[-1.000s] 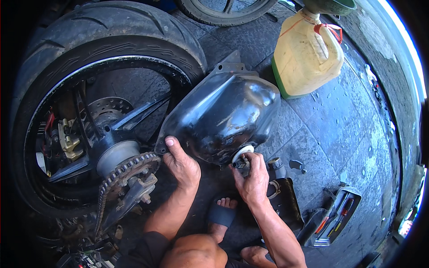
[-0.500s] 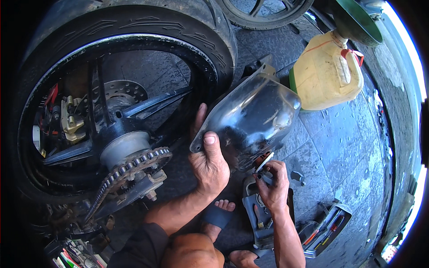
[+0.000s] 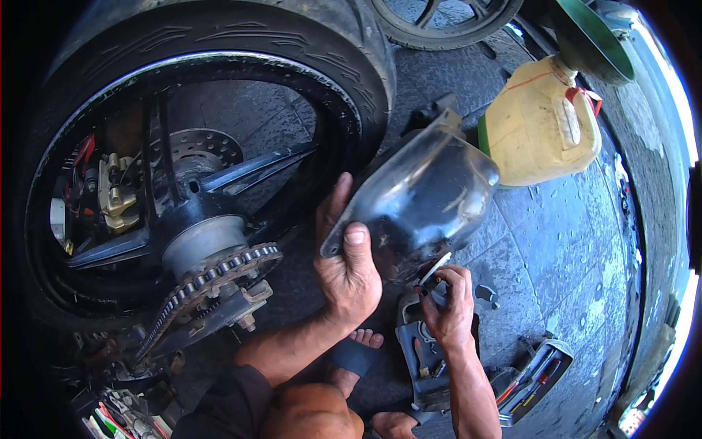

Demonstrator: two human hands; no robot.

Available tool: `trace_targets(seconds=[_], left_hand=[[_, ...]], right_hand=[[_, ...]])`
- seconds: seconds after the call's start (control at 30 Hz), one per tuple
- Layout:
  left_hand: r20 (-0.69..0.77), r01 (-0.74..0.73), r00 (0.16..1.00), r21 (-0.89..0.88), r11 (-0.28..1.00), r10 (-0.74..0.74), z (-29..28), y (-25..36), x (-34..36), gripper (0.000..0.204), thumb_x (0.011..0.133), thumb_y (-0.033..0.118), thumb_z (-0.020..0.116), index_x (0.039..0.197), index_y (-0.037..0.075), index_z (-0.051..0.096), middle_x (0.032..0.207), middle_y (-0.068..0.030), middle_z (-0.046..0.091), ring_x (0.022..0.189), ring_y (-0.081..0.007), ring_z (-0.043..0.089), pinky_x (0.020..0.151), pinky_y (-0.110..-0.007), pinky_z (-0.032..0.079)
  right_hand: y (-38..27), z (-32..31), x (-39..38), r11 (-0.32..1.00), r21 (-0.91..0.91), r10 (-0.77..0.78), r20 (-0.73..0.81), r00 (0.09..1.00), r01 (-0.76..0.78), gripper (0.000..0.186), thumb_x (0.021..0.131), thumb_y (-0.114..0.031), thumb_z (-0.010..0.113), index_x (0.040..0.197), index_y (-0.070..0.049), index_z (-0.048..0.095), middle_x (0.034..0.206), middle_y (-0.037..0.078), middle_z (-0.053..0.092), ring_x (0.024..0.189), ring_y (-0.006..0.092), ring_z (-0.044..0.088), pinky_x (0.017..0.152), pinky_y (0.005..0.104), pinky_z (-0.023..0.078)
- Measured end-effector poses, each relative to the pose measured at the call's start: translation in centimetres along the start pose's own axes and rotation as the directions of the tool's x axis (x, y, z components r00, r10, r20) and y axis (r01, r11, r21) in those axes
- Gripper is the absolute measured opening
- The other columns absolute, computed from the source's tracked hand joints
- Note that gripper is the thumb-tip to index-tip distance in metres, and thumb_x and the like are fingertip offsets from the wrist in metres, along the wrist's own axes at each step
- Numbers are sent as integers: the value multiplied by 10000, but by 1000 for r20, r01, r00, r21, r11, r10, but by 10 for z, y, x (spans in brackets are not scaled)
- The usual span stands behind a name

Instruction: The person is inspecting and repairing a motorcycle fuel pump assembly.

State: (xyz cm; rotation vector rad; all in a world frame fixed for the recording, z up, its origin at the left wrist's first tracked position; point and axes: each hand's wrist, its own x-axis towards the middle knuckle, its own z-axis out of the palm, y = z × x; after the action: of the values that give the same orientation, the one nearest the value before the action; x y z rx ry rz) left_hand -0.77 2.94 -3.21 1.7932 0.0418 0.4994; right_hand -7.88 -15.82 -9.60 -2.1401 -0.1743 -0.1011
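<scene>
The grip of the left hand (image 3: 349,271) is pressed around the near left edge of a glossy black metal tank with a rounded body and a flat flange (image 3: 431,197); the thumb lies on the flange and the fingers reach behind it. The grip of the right hand (image 3: 447,304) pinches a thin white round disc (image 3: 436,269) between thumb and fingers, its edge turned toward the camera. The disc is at the lower end of the tank, and whether the two touch cannot be told. The tank is tilted, in front of the person, its far end beside a pale yellow plastic jerrycan with a green lower part (image 3: 530,128).

A green funnel (image 3: 596,40) sits at the mouth of the jerrycan, and a red tie (image 3: 589,99) is by its handle. Below the right hand is a grey tray (image 3: 404,342) with an orange-handled tool (image 3: 420,354) in it. Right of this tray, a long grey holder (image 3: 561,345) carries several slim tools. To the left, near the tank, lies a large spoked wheel with a wide black tyre (image 3: 292,45), bearing a toothed sprocket with a chain (image 3: 227,274). Another, narrower wheel (image 3: 447,35) is at the top edge. Dark, wet-spotted floor tiles (image 3: 563,234) spread beneath.
</scene>
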Motion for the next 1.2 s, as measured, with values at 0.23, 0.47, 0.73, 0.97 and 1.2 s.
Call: trace_targets(seconds=[0.23,0.47,0.73,0.97,1.2], left_hand=[[57,-127,991,37,991,125,11,15,-5,588,1116,390,513,1519,-39,519,1424,-229,536,1317,-339,553,1088,-453,464],[154,-167,973,-50,985,173,18,37,5,470,1093,247,578,1494,2,573,1506,-205,555,1390,-349,471,1133,-455,432],[355,-241,928,329,913,117,9,57,29,464,1046,273,634,1463,69,631,1396,-221,522,1153,-338,523,1041,-461,424],[301,-325,926,333,885,227,16,44,39,401,1073,227,570,1389,-5,651,1376,-234,620,1215,-388,590,1048,-487,446],[315,-331,912,193,924,262,31,40,32,438,1096,256,541,1422,-32,598,1394,-287,580,1271,-454,583,1095,-505,456]], right_hand=[[12,-1,-15,997,77,24,-20,1000,-22,544,726,60,839,1173,-28,541,1110,204,606,990,376,618,838,440,532],[9,-13,-16,998,61,-3,66,998,-1,544,750,27,862,1187,-30,544,1141,210,602,962,370,633,824,418,547],[-5,-14,-26,952,283,80,130,988,-114,544,767,-35,897,1192,-43,558,1100,180,641,972,340,673,851,399,563],[-21,-8,-20,911,302,242,163,957,-282,523,771,-52,888,1194,-51,580,1125,153,649,1010,316,674,890,387,555],[-18,-20,-23,830,411,336,173,926,-377,550,773,-42,900,1205,-44,559,1193,115,632,1102,253,657,933,379,562]])
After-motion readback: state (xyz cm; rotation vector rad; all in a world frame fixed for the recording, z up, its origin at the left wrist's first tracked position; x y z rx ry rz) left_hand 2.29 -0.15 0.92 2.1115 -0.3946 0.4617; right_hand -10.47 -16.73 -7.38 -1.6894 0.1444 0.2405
